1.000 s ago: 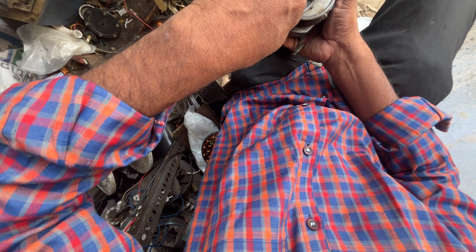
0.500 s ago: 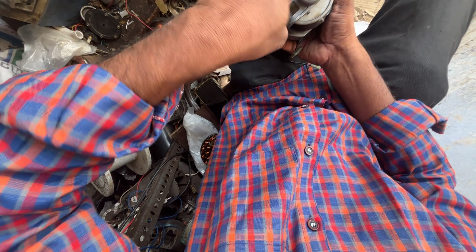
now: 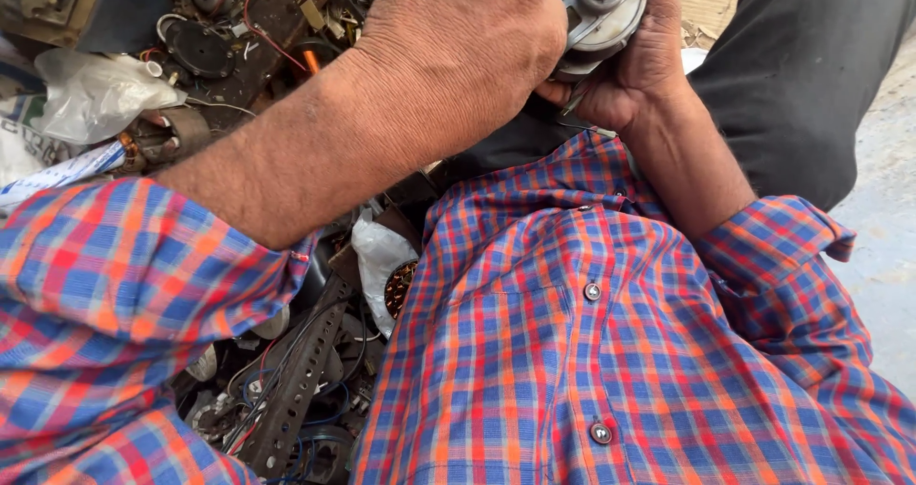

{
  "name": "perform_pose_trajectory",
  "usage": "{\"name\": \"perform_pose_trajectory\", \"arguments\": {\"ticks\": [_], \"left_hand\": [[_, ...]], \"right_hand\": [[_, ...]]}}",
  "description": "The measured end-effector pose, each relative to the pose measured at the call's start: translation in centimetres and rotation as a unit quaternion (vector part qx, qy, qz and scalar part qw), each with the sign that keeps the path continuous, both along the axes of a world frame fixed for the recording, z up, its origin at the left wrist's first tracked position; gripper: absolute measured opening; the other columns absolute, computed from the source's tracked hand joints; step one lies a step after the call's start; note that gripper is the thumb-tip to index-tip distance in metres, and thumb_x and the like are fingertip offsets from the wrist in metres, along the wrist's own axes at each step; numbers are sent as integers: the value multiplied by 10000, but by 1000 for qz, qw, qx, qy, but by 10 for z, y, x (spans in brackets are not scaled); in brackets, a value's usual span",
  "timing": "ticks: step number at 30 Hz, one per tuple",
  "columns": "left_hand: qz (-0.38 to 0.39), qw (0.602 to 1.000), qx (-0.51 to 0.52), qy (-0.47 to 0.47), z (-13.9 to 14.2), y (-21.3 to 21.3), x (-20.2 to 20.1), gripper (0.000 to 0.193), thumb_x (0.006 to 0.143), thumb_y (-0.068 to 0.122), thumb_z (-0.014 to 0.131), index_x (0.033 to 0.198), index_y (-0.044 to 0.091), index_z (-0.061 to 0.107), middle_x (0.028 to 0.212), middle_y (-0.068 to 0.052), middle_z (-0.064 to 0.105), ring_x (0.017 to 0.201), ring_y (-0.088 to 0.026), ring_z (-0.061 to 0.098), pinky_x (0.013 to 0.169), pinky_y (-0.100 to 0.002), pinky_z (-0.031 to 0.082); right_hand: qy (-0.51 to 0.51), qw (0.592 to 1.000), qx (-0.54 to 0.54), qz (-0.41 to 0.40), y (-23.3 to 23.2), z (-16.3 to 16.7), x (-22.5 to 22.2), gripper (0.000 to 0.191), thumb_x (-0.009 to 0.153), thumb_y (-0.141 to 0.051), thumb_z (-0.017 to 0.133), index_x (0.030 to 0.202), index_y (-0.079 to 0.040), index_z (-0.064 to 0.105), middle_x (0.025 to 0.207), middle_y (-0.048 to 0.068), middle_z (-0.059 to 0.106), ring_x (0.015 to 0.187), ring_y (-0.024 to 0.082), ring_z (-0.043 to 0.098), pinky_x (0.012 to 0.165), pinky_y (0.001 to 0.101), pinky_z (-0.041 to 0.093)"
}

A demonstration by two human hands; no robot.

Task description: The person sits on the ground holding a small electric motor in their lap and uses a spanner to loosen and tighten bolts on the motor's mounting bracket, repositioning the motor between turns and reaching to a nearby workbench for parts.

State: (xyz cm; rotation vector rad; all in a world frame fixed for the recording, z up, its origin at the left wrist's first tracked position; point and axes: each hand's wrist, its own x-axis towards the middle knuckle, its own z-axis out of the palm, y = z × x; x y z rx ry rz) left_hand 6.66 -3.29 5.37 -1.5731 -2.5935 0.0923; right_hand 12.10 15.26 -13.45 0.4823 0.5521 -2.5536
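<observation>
While I look down over the checked shirt (image 3: 611, 351), I see both hands raised at the far edge of the view, closed around a small grey motor (image 3: 603, 8). The right hand (image 3: 639, 61) cups the motor from below and from the right, fingers wrapped about its body. The left hand (image 3: 468, 41) is clenched against the motor's left side; I cannot tell whether it grips the motor itself or something hidden under the fist. The motor's round end cap and shaft hub face me, just above the dark trouser leg (image 3: 811, 75). On the left, near and far, lies a heap of scrap: a perforated metal bar (image 3: 296, 390), loose wires, a crumpled plastic bag (image 3: 91, 94) and a black round part (image 3: 198, 48).
</observation>
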Motion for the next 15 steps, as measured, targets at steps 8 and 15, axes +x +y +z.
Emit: {"name": "perform_pose_trajectory", "arguments": {"ticks": [8,15], "left_hand": [[-47,990,-85,104,-8,10,8,94,779,173,791,856,119,801,860,-76,658,925,-172,648,649,-335,576],[-85,982,-91,140,-10,10,9,128,785,155,770,872,64,790,866,-59,629,922,-179,658,622,-327,574]], "right_hand": [[27,1000,1,9,1,-1,0,1119,831,-835,677,1575,-31,445,1588,233,503,1524,404,543,1166,662,542],[15,1000,-2,10,1,-2,-1,1095,800,-812,691,1537,-35,460,1569,244,495,1508,402,520,1204,710,508]]}}
